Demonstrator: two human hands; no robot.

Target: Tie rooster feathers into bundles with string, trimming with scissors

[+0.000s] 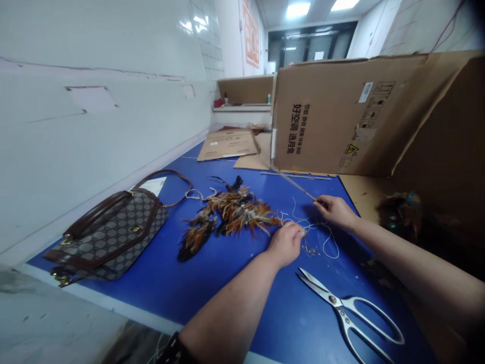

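Observation:
My left hand [286,243] is closed low over the table, its fingers on a thin white cord [330,253] that loops out to the right. Just left of it lies a bundle of brown, orange and black feathers [242,208], its right tip close to my fingers. Above the cord, my right hand [336,211] pinches a thin, pale stick-like piece [297,186] that slants up to the left. Small dangling bits [311,249] lie between the hands. Large metal scissors [335,302] rest nearer to me, blades slightly apart, touched by neither hand.
A patterned handbag [121,237] with brown straps stands at the left of the blue table [204,298]. A big cardboard box [333,116] rises behind my right hand. Flat cardboard [227,145] and a thin strip [299,176] lie at the back. Dark feathery material [401,215] sits right.

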